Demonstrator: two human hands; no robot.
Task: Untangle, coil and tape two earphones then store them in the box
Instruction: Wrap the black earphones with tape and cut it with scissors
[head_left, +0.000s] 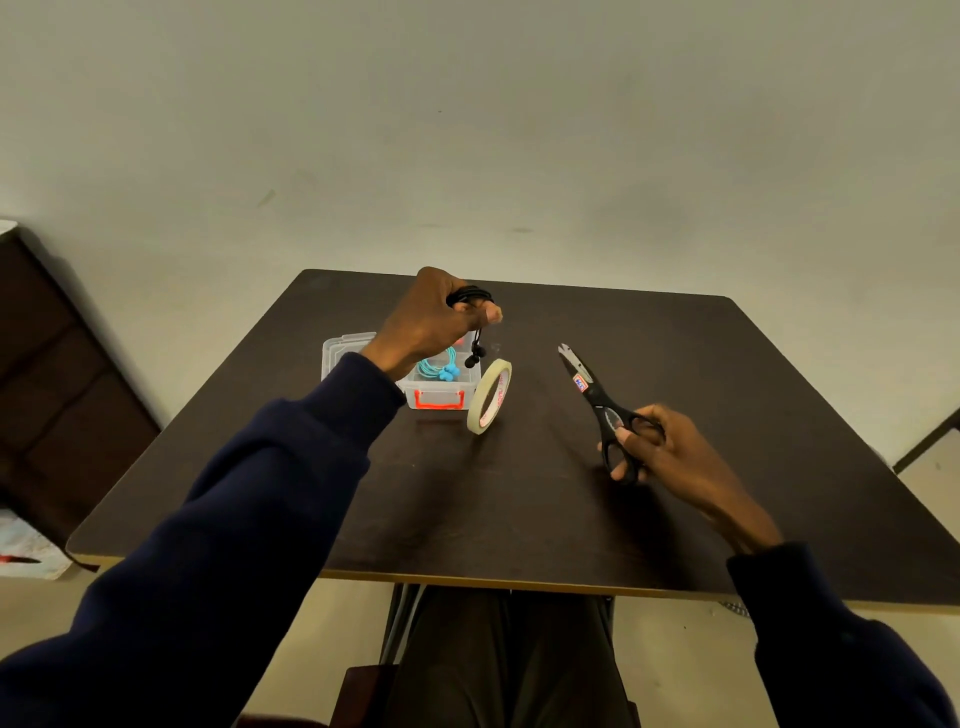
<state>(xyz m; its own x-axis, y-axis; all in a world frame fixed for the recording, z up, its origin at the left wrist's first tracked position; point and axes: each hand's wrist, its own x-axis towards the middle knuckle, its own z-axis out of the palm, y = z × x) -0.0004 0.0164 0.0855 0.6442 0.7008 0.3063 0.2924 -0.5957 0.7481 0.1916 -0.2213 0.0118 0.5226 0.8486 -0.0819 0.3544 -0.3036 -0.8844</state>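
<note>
**One earphone boxed, second coiled in hand, tape not confirmed**

Blue earphone (440, 367) sits coiled inside the clear box (439, 389), lid open behind it. So first one looks done; whether it is taped, can't tell, too small.

Black earphone (469, 298) is wound around the fingers of the left hand (428, 319), held above the box. Fingers curled tight together with the coil looped over them, thumb pressed against it; earbuds dangle below toward the box. No tape visible on this coil.

Right hand (662, 449) has fingers through the handles of the scissors (605, 410), blades nearly closed, tips pointing away toward the far edge. Scissors look to be low over or on the table (519, 493); contact unclear.

Tape roll (490, 396) stands on edge, leaning just beside the box's right side.

Likely left: tape the black coil, drop it in, close lid.

Room: box and roll sit mid-table, well away from every edge. Wide bare stretch in front and to the right. Roll on edge could tip or roll if bumped by the left wrist.
</note>
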